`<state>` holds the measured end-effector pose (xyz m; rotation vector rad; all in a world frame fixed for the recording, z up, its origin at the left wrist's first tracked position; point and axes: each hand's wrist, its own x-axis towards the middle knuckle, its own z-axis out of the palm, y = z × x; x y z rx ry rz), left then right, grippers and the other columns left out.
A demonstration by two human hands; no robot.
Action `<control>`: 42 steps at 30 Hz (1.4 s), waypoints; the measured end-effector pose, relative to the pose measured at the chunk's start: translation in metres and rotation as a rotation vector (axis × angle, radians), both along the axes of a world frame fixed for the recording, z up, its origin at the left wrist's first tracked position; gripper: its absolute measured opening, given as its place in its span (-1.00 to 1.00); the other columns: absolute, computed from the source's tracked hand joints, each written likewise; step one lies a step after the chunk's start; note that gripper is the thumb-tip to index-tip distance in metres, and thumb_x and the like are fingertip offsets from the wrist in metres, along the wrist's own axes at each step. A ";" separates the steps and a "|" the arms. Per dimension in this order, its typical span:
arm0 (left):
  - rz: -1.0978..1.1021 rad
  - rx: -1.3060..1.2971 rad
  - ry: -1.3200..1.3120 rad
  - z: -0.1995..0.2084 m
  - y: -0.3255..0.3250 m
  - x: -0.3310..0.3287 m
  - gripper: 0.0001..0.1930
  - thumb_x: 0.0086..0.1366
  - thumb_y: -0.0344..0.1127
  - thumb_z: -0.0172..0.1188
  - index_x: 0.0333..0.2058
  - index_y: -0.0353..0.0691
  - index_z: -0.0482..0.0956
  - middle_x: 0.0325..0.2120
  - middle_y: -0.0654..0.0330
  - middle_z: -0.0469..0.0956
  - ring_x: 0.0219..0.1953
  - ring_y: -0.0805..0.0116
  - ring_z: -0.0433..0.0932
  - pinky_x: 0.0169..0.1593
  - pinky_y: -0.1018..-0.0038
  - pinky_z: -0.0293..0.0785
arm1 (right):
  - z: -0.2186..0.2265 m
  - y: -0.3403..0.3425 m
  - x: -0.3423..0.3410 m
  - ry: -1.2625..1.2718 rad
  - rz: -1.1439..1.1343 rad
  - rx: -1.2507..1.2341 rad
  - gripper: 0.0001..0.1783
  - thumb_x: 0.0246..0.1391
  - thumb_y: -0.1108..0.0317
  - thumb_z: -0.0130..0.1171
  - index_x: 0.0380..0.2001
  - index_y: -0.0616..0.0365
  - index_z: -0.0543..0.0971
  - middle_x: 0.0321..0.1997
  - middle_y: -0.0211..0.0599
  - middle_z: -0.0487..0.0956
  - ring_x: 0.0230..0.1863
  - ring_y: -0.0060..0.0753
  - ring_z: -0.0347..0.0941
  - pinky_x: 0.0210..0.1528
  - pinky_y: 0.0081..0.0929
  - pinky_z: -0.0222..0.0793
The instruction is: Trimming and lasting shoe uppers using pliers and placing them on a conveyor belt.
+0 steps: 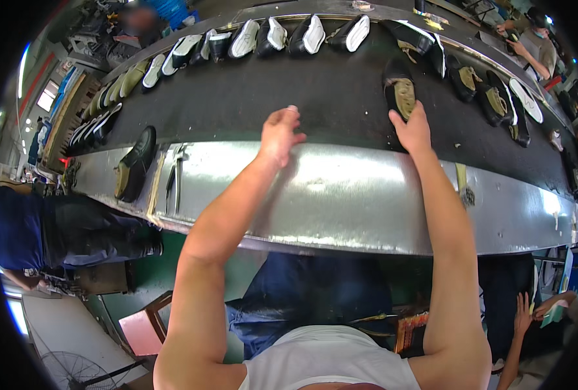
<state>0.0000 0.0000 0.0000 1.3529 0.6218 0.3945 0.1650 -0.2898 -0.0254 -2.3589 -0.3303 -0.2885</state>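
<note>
My right hand [412, 130] is closed on the near end of a black shoe [392, 81] with a tan inside, out over the dark belt [341, 91]. Its thumb lies at one side of the shoe and the fingers at the other. Over the belt's near edge, my left hand [281, 135] has its fingers apart and holds nothing. Along the far edge of the belt stands a row of black shoes, several with white soles [314, 36] facing me. More black shoes [494, 104] lie to the right of my right hand.
A metal ledge [341, 221] runs between me and the belt. On it, at the left, are a black shoe [136, 166] and a pincer-like tool [174, 179]; at the right lies a brush [466, 192]. Other people work at the far right and on both sides. A fan [74, 370] stands lower left.
</note>
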 end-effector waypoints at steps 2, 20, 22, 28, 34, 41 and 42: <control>0.043 0.103 0.042 -0.013 0.024 0.021 -0.48 0.36 -0.02 0.18 0.11 -0.29 0.40 0.00 0.14 0.50 0.05 0.26 0.44 -0.02 0.29 0.51 | -0.019 -0.006 -0.015 -0.017 0.004 0.067 -0.02 -0.03 0.04 0.39 0.29 0.41 0.16 0.27 0.28 0.33 0.29 0.19 0.29 0.30 -0.19 0.24; 0.489 0.790 0.508 -0.020 0.217 0.277 0.04 -0.04 0.17 0.42 0.35 -0.13 0.17 0.21 -0.10 0.36 0.24 -0.01 0.37 0.26 0.26 0.32 | 0.022 0.011 -0.014 -0.022 0.101 -0.061 0.08 -0.31 0.25 0.56 0.23 0.25 0.11 0.14 0.10 0.41 0.06 0.16 0.46 0.00 -0.13 0.45; 0.425 0.867 0.438 -0.019 0.203 0.269 -0.04 -0.04 0.06 0.44 0.30 -0.21 0.27 0.15 -0.09 0.45 0.19 0.02 0.45 0.20 0.29 0.40 | 0.020 0.006 -0.007 0.034 0.054 -0.088 0.08 -0.31 0.24 0.55 0.23 0.26 0.12 0.15 0.10 0.39 0.05 0.16 0.47 -0.02 -0.14 0.46; 0.208 1.431 0.290 0.058 0.215 0.114 -0.12 -0.04 -0.03 0.43 0.21 -0.39 0.34 0.07 -0.24 0.47 0.15 -0.11 0.45 0.23 0.24 0.34 | 0.006 0.004 -0.005 -0.058 0.068 -0.154 0.10 -0.19 -0.08 0.47 0.22 0.39 0.14 0.19 0.15 0.38 0.02 0.14 0.52 -0.04 -0.17 0.50; 0.056 1.673 0.032 0.171 0.188 -0.047 -0.48 0.12 -0.21 0.39 0.02 -0.33 0.49 -0.04 -0.06 0.48 0.12 0.02 0.40 0.22 0.27 0.28 | 0.056 -0.020 0.025 0.205 -0.013 -0.131 -0.15 0.19 -0.38 -0.17 -0.13 0.34 0.55 -0.20 0.13 0.63 -0.10 0.15 0.57 -0.06 -0.03 0.46; 0.020 1.166 -0.420 0.231 0.114 -0.223 -0.55 0.25 -0.41 0.29 0.07 -0.40 0.38 0.03 0.05 0.48 0.06 0.32 0.45 0.18 0.44 0.32 | 0.071 -0.061 -0.180 0.060 0.459 0.099 -0.54 0.28 -0.01 -0.01 -0.48 0.16 0.52 -0.48 0.02 0.55 -0.42 0.20 0.47 -0.33 0.04 0.33; 0.113 1.089 -0.395 0.234 0.119 -0.255 -0.53 0.28 -0.43 0.24 0.12 -0.43 0.34 0.06 0.03 0.45 0.05 0.29 0.46 0.18 0.43 0.33 | 0.062 -0.069 -0.231 0.167 0.564 -0.160 -0.55 0.23 -0.03 0.04 -0.49 0.15 0.51 -0.45 -0.01 0.57 -0.39 0.13 0.50 -0.32 0.00 0.34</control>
